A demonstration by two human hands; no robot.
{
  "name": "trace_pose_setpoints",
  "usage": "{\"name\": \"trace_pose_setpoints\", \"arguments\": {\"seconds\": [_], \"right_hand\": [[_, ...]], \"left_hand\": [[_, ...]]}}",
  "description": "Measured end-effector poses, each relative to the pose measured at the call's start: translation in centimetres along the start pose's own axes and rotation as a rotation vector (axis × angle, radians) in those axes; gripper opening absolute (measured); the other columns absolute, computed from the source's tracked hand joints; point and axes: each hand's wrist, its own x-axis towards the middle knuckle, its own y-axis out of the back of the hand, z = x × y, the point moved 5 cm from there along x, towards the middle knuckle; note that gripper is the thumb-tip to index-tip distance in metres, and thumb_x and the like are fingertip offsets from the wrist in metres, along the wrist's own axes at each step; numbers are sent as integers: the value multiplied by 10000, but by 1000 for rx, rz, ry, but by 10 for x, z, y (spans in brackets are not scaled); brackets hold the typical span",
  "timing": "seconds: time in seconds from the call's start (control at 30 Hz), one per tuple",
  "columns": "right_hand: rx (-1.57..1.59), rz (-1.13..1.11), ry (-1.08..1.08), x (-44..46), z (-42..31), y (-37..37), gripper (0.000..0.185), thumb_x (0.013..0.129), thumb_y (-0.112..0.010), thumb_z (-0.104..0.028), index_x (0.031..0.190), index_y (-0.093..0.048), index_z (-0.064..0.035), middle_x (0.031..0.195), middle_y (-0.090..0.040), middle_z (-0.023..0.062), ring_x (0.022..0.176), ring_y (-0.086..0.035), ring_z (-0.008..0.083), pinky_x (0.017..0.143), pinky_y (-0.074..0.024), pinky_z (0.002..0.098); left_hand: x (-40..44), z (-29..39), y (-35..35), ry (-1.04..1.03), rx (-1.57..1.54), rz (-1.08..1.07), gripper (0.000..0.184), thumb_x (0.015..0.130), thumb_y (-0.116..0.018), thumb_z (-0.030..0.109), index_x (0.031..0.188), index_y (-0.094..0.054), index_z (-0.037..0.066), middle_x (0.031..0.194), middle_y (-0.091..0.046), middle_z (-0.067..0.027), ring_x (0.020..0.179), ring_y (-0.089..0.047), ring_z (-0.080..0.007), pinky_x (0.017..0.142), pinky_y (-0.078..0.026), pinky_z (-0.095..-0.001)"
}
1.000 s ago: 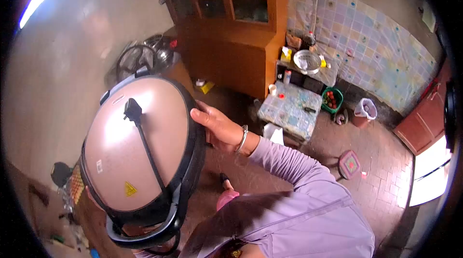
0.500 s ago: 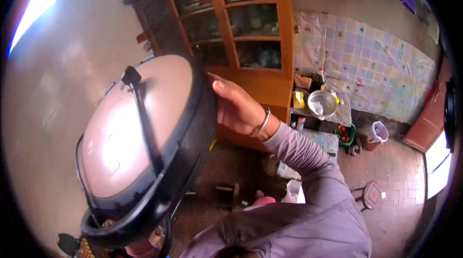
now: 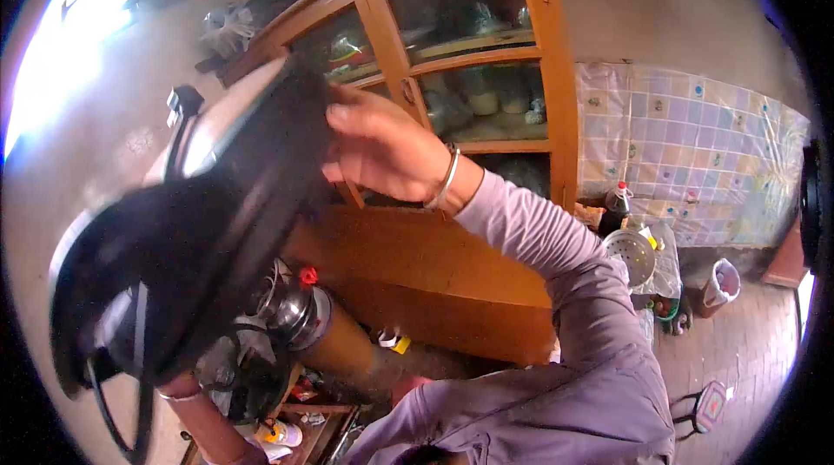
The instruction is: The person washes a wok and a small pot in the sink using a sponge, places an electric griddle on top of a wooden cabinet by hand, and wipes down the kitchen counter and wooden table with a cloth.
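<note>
A round electric griddle (image 3: 234,196) with a pink lid and black body is raised on its side at the left, blurred by motion. My right hand (image 3: 387,148) is closed on its upper right edge, the thumb at the rim and a bangle on the wrist. At the lower left my left hand (image 3: 180,384) reaches up behind the black body. Its wrist shows, but its fingers are hidden. A power cord (image 3: 117,430) hangs in a loop below the griddle.
A wooden cabinet (image 3: 560,109) with glass doors stands ahead. Below the griddle are a metal kettle (image 3: 291,309) and a low shelf (image 3: 321,417) with a bottle (image 3: 282,433). At right are a colander (image 3: 630,258), a dark bottle (image 3: 617,204), a bin (image 3: 721,287) and a stool (image 3: 711,406).
The griddle has tipped, so its dark body faces me more and less pink lid shows. My view has shifted, bringing the kettle, the low shelf and my left wrist into sight.
</note>
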Motion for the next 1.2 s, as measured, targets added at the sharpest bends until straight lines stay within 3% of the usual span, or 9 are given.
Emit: {"name": "trace_pose_setpoints", "arguments": {"seconds": [0.27, 0.4, 0.57, 0.63, 0.7, 0.87, 0.97, 1.03, 1.2], "right_hand": [[-281, 179, 256, 66, -46, 42, 246, 808, -545, -359, 846, -521, -117, 636, -482, -11, 497, -446, 91, 449, -410, 219], [-446, 143, 221, 110, -78, 62, 457, 811, -516, -428, 1101, -423, -87, 964, -531, 70, 798, -558, 155, 650, -484, 242], [-515, -136, 431, 176, -83, 75, 384, 837, -505, -351, 1103, -426, -85, 1053, -475, 77, 911, -513, 207, 750, -486, 309], [-489, -63, 388, 198, -80, 94, 405, 840, -499, -351, 1126, -415, -76, 1087, -447, 94, 980, -474, 233, 810, -465, 342], [-572, -12, 423, 212, -65, 107, 408, 837, -505, -336, 1138, -409, -76, 1113, -426, 104, 1018, -447, 255, 839, -454, 387], [-631, 4, 491, 281, -63, 175, 391, 823, -509, -356, 1087, -433, -78, 1081, -438, 109, 1024, -448, 277, 807, -471, 420], [-564, 133, 476, 319, -56, 208, 368, 831, -492, -362, 1084, -443, -99, 1064, -456, 106, 1004, -462, 288, 808, -466, 426], [-707, 88, 543, 338, -57, 228, 376, 834, -482, -374, 1091, -440, -103, 1067, -461, 102, 1009, -460, 294, 813, -456, 441], [-683, 251, 544, 364, -58, 257, 390, 846, -445, -399, 1119, -429, -120, 1105, -460, 84, 1045, -436, 300, 826, -420, 496]], "left_hand": [[60, 26, -113, -219, -228, -83, 509, 859, -423, 322, 1265, -309, 36, 1334, -282, -136, 1224, -268, -324, 1032, -176, -492], [162, 42, -121, -145, -178, -683, 603, 859, -415, 300, 1319, -154, 9, 1356, -98, -252, 1256, -96, -399, 1022, -198, -493], [276, 40, -152, -55, -261, -791, 646, 850, -423, 335, 1324, -126, 13, 1364, -45, -253, 1251, -54, -430, 1004, -225, -513], [315, 26, -164, 108, -305, -585, 470, 848, -404, 254, 1236, -337, -3, 1196, -432, -176, 1123, -402, -325, 910, -370, -485], [359, 21, -173, 4, -295, -924, 671, 840, -424, 358, 1325, -112, 15, 1363, -46, -253, 1243, -46, -449, 997, -236, -519], [441, -12, -204, -43, -300, -967, 636, 847, -388, 364, 1325, -135, 31, 1349, -58, -275, 1230, -77, -469, 987, -236, -544], [486, -33, -222, 44, -307, -917, 593, 862, -359, 374, 1321, -179, 46, 1359, -120, -237, 1240, -134, -413, 960, -314, -465], [505, -39, -245, -122, -239, -1047, 430, 818, -380, 439, 1022, -559, 105, 1070, -540, -111, 924, -520, -249, 731, -461, -430], [569, -66, -265, 11, -263, -907, 484, 776, -358, 508, 1033, -551, 146, 1054, -555, -87, 970, -497, -282, 743, -439, -503]]}}
